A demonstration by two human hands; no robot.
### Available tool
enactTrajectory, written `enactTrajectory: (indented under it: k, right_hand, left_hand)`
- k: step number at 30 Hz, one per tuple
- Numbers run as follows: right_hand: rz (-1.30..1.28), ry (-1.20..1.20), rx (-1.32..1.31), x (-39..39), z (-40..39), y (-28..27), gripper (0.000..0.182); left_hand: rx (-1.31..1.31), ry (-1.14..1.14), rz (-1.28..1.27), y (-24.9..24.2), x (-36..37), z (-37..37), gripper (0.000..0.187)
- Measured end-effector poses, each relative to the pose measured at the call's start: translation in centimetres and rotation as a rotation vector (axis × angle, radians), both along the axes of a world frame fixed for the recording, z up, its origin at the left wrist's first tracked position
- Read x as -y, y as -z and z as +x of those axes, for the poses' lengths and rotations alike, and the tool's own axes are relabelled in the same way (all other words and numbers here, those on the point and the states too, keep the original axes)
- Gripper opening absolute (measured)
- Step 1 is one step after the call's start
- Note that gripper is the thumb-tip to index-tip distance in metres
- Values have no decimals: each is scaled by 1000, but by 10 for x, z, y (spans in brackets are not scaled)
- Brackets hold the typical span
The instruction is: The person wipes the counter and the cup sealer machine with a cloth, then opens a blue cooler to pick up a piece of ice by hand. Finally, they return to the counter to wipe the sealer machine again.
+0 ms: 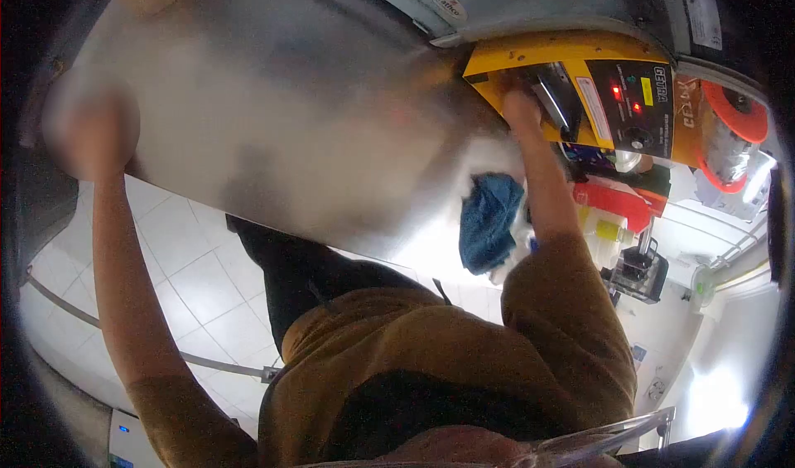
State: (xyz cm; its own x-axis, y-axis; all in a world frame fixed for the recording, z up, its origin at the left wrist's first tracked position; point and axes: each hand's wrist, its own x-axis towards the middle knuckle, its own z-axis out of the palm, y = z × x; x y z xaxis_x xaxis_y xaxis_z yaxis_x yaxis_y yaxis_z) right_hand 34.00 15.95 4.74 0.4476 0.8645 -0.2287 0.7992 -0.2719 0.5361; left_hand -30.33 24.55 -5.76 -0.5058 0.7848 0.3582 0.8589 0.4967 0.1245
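A yellow and black sealing machine (571, 95), marked GETRA and with red lit displays, stands on the metal counter at the upper right. My right hand (522, 110) reaches to its front, beside the black and silver bar (556, 103). Its fingertips are lost in the shadow of the machine. Far to the left, my left hand (91, 124) is over the left end of the counter (273, 120), its fingers smeared by blur. A roll of film with orange ends (733, 137) is mounted on the far side of the machine.
A dark blue cloth (490, 219) lies on the counter near my right forearm. Beyond it are a red item (613, 205) and a blender-like jug (639, 265). A grey appliance labelled Crathco (497, 4) stands along the back. White floor tiles (195, 282) show below.
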Motion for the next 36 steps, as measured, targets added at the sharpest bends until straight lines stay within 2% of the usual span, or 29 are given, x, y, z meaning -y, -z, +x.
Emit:
enactTrajectory:
  k: [2,5,7,9,14,16,19,22,25,28,31,34,36]
  right_hand:
    - [-84,48,13,0,-9,-9,40]
    - [-49,-12,93,4,19,13,42]
    - [-12,-41,55,0,48,25,42]
    - [-32,-88,145,1,45,35,43]
    - [-157,-70,-13,-2,56,26,43]
    - [-167,-93,25,-3,71,38,41]
    - [-25,-89,74,5,27,16,40]
    - [-100,86,-37,-5,10,-1,39]
    - [76,-72,47,10,13,9,37]
    - [76,-245,136,2,98,61,57]
    - [-67,37,41,-8,46,28,34]
    - [121,-92,100,10,31,21,34]
    - [322,-129,-124,13,38,19,34]
  left_hand:
    - [-28,-13,-13,-1,0,2,81]
    - [-5,-18,-20,-4,1,3,81]
    - [-15,-5,10,-3,1,4,80]
    - [-20,-8,9,-3,1,3,79]
    - [-30,-7,22,0,0,1,77]
    - [-31,7,13,-1,1,-1,77]
    - [-48,-5,2,2,0,-2,78]
    - [-45,5,24,2,-1,-3,80]
    - [-30,-19,5,1,-3,-2,81]
    - [-21,-32,1,-2,-2,-1,82]
    - [-29,-20,5,0,-3,-3,82]
    - [-25,-28,-5,3,-3,-4,82]
    - [-41,-22,-2,4,-4,-5,82]
